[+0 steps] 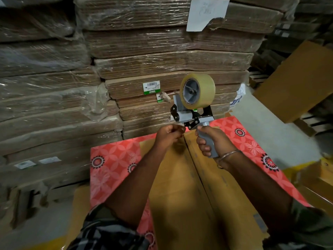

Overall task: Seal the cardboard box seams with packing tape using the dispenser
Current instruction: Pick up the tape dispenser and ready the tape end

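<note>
A cardboard box (pixel 180 186) lies nearest, its two top flaps meeting along a dark seam (pixel 193 159) that runs away from the person. It rests on a red flowered cloth (pixel 111 159). Both forearms reach out over the flaps. The right hand (pixel 212 141) is wrapped tight around the grey handle of the dispenser (pixel 192 114), a thin bangle (pixel 228 155) on the wrist. The left hand (pixel 168 134) is curled closed just beside the dispenser's front end, fingertips pinched together there; whether they hold the clear tape end I cannot tell. The dispenser is held up above the far end of the seam, clear of the box, with the tape roll (pixel 198 91) uppermost. Behind it rise stacks (pixel 162 60) of flat cardboard bound in plastic wrap, one with a green-and-white label (pixel 151 86).
</note>
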A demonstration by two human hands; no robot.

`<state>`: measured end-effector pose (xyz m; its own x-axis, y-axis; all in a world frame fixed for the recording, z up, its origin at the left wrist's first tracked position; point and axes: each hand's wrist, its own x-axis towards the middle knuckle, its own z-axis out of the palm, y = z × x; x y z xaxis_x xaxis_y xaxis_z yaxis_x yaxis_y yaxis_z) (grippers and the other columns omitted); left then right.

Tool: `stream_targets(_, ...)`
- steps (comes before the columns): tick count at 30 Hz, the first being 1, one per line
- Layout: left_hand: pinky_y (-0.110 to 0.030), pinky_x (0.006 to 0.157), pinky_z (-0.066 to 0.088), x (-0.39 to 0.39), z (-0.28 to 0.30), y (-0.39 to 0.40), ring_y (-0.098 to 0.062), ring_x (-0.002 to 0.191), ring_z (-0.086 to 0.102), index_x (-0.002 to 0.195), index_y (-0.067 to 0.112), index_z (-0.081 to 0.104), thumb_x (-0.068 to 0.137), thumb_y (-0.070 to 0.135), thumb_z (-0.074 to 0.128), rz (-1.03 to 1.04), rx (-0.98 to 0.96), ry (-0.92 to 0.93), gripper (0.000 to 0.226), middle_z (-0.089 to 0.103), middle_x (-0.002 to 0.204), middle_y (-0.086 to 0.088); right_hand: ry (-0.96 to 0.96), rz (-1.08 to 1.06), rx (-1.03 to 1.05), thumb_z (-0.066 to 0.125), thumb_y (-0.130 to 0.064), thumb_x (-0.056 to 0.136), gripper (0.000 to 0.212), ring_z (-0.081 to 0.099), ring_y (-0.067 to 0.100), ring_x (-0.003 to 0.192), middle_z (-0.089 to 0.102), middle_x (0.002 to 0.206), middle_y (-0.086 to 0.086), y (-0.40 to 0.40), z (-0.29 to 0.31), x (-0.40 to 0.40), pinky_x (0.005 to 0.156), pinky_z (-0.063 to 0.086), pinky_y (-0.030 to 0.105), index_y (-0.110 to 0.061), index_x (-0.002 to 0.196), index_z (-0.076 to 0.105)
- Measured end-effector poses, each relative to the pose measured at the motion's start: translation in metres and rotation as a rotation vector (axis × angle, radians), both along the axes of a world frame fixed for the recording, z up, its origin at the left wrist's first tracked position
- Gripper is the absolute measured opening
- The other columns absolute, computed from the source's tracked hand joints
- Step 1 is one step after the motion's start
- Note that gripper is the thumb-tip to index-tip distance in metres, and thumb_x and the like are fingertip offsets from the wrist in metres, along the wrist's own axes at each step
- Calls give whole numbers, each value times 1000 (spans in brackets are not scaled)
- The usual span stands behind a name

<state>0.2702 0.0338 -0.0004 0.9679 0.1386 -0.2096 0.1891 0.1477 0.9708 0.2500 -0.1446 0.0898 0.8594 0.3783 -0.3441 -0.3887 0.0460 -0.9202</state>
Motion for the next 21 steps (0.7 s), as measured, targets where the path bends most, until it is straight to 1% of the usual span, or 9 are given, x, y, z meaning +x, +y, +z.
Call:
stream_targets(5, -16, 57, 51, 20, -7, 9, -14, 77, 66, 95, 8, 76, 90, 5, 74, 85, 71, 39, 6, 75, 96, -12, 10, -15, -2, 55, -30, 94, 20, 30, 12, 38, 40, 58, 2, 12, -4, 8, 38, 24, 18, -13, 83, 57)
stream_targets(7, -26, 66, 54, 30, -16, 13, -21, 81, 68, 89, 7, 79, 88, 4, 76, 139, 90, 50, 5, 78, 96, -18, 7, -14, -5, 56, -30, 93, 21, 30, 12, 38, 40, 59, 2, 16, -7, 12, 38, 24, 18, -13, 82, 57)
stream_targets(10, -45, 75, 60, 44, -31, 18, -23, 75, 72, 69, 21, 80, 84, 17, 81, 213, 139, 103, 15, 80, 82, -10, 6, -15, -11, 58, -34, 89, 22, 31, 13, 39, 41, 59, 2, 18, -11, 16, 38, 25, 19, -12, 83, 58)
stream_targets(12, -42, 72, 59, 49, -40, 19, -21, 71, 72, 66, 23, 79, 78, 29, 85, 242, 157, 109, 15, 79, 74, -4, 18, -21, -3, 57, -32, 91, 21, 30, 13, 40, 40, 59, 2, 18, -12, 20, 39, 24, 19, -13, 83, 58)
stream_targets(14, -37, 75, 58, 50, -39, 18, -19, 80, 75, 78, 24, 78, 77, 31, 87, 260, 160, 88, 11, 80, 83, 0, 28, -26, 4, 55, -30, 93, 21, 30, 13, 40, 40, 59, 2, 17, -13, 24, 39, 23, 19, -13, 81, 58)
stream_targets(16, -34, 77, 59, 52, -38, 18, -16, 91, 75, 98, 27, 77, 76, 32, 89, 224, 171, 32, 26, 80, 98, 3, 24, -28, -1, 55, -30, 94, 20, 30, 13, 41, 40, 59, 2, 17, -13, 27, 40, 22, 20, -14, 82, 57)
stream_targets(17, -33, 75, 57, 53, -36, 18, -15, 91, 74, 100, 28, 77, 76, 29, 89, 193, 174, -7, 27, 80, 99, 4, 20, -30, -7, 55, -30, 93, 20, 30, 13, 41, 40, 59, 2, 18, -14, 29, 40, 22, 20, -14, 83, 57)
stream_targets(19, -33, 76, 55, 54, -35, 19, -15, 84, 72, 85, 33, 80, 78, 16, 87, 117, 208, -78, 20, 80, 87, 8, 15, -33, -11, 57, -32, 91, 20, 30, 13, 41, 40, 59, 2, 19, -15, 31, 40, 22, 20, -13, 85, 56)
stream_targets(21, -35, 79, 56, 59, -38, 24, -14, 79, 72, 70, 43, 79, 76, 11, 84, 45, 286, -133, 33, 77, 76, 16, 7, -34, -10, 59, -35, 88, 22, 31, 13, 41, 41, 59, 2, 20, -16, 33, 40, 23, 21, -13, 86, 56)
